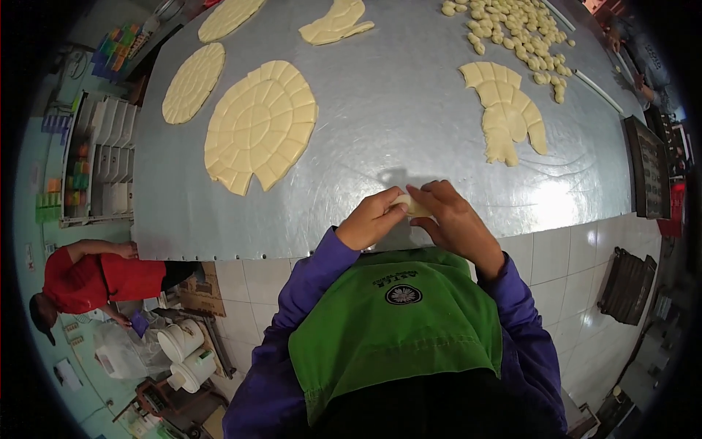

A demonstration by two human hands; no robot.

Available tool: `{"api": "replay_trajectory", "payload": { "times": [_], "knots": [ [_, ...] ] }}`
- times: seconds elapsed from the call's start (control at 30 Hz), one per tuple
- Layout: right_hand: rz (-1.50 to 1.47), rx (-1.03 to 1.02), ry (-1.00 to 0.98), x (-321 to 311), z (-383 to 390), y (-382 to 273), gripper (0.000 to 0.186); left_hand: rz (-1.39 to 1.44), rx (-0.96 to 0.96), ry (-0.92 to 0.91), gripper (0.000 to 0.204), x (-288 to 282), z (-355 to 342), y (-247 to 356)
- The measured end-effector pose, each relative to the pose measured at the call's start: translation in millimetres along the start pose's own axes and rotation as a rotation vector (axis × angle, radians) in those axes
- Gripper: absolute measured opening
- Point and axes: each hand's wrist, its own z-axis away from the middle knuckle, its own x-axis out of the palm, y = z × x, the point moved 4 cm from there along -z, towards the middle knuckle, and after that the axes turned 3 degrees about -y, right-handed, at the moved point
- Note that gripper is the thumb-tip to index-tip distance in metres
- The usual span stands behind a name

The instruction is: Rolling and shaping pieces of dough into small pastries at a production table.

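Together, our left hand (368, 218) and right hand (457, 222) gripped some dough (418, 208) in curled fingers (437, 192) over the worktop (395, 110)

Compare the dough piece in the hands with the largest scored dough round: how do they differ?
The dough piece is small; the dough round is far larger. The left hand and right hand hold the piece, while the round lies flat on the table. Both are pale yellow.

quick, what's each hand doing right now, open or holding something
Left hand: closed, holding a small dough piece.
Right hand: curled round the other side of it, holding it too.
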Motion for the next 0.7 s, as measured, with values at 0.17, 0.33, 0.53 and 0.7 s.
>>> {"api": "replay_trajectory", "payload": {
  "times": [0.17, 0.33, 0.53, 0.7],
  "knots": [
    [0.234, -0.170, -0.077, 12.6, -2.0, -8.9, 0.020, -0.210, 0.284, 0.132, 0.013, 3.5, 5.0, -2.2],
    [0.274, -0.194, -0.126, 19.5, 3.6, -8.7, 0.013, -0.328, 0.238, 0.069, 0.024, 1.9, 3.3, -10.5],
    [-0.345, 0.068, -0.242, -0.9, -3.5, -16.5, 0.013, 0.482, -0.008, -0.195, 0.028, 7.8, 8.1, 0.5],
    [-0.953, 0.302, 0.179, -35.8, 28.5, 26.6, 0.025, 0.967, 0.719, -0.304, 0.032, -37.7, 53.7, 28.5]
  ]
}}
